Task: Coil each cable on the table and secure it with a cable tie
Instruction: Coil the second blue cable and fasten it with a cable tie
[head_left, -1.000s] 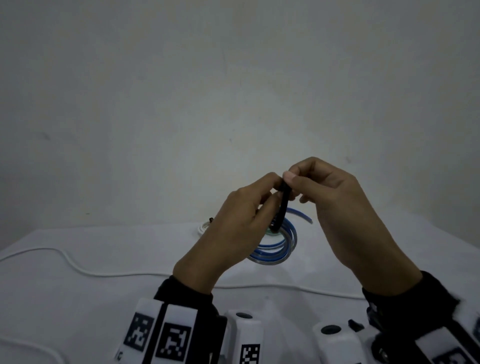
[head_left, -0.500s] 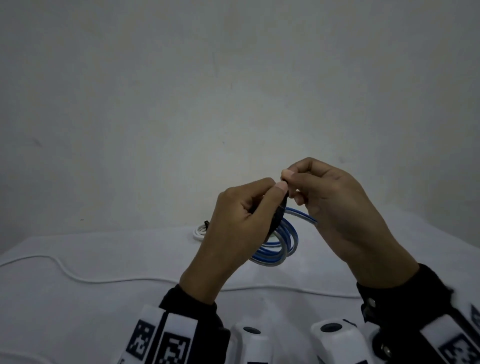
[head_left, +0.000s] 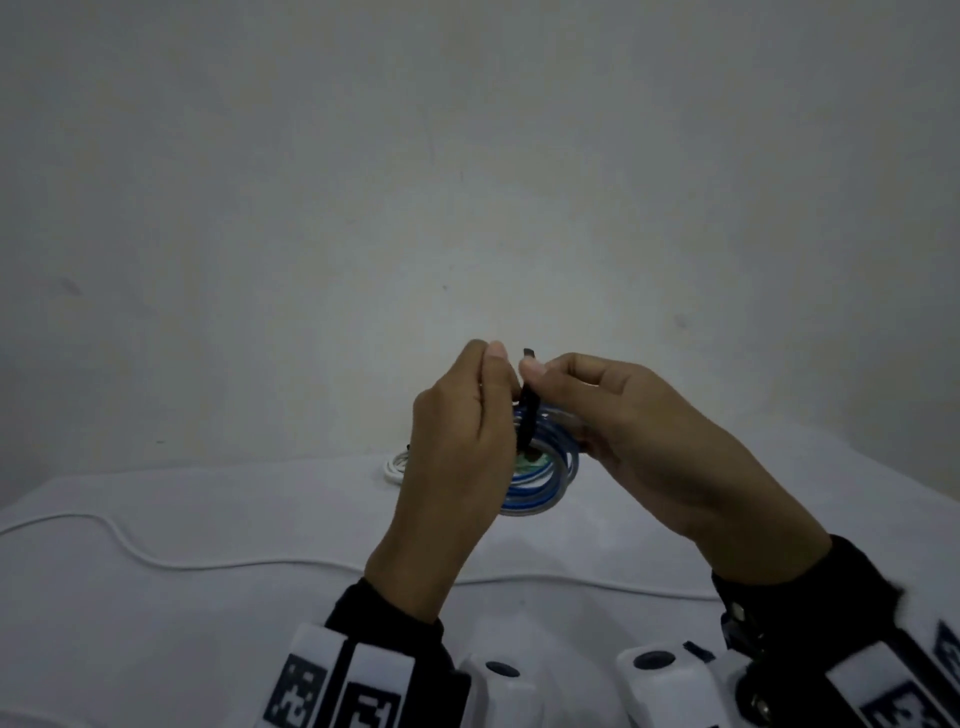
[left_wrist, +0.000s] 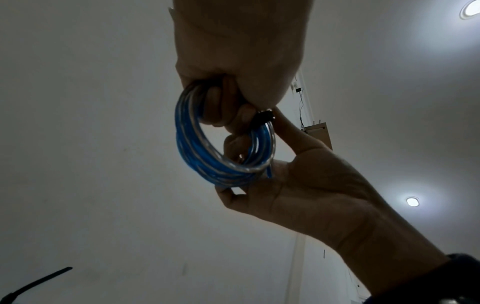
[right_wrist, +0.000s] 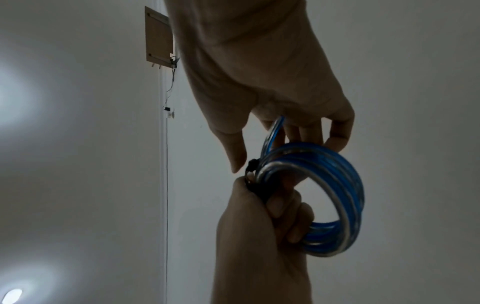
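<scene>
A blue and clear cable coil (head_left: 545, 491) hangs in the air between both hands above the white table (head_left: 208, 623). My left hand (head_left: 496, 379) grips the coil's near side, fingers through the loop (right_wrist: 285, 214), and clamps a black cable tie (head_left: 529, 415) against the strands. My right hand (head_left: 540, 371) pinches the tie's upper end, whose tip pokes up above the thumb. Its other fingers curl behind the coil (left_wrist: 197, 144). In the right wrist view the tie (right_wrist: 255, 185) wraps the bundle beside the left thumb. The coil's loose blue end (right_wrist: 272, 131) runs between my right fingers.
A long white cable (head_left: 156, 556) lies loose across the table from the left edge to under my arms. A small white coil (head_left: 392, 465) lies at the table's far edge by the wall. A spare black cable tie (left_wrist: 39, 286) shows low in the left wrist view.
Both hands have stayed together at the coil. The fingertips shifted along the tie, and its tip now sticks up above my right thumb. The coil sits a little closer between the palms.
</scene>
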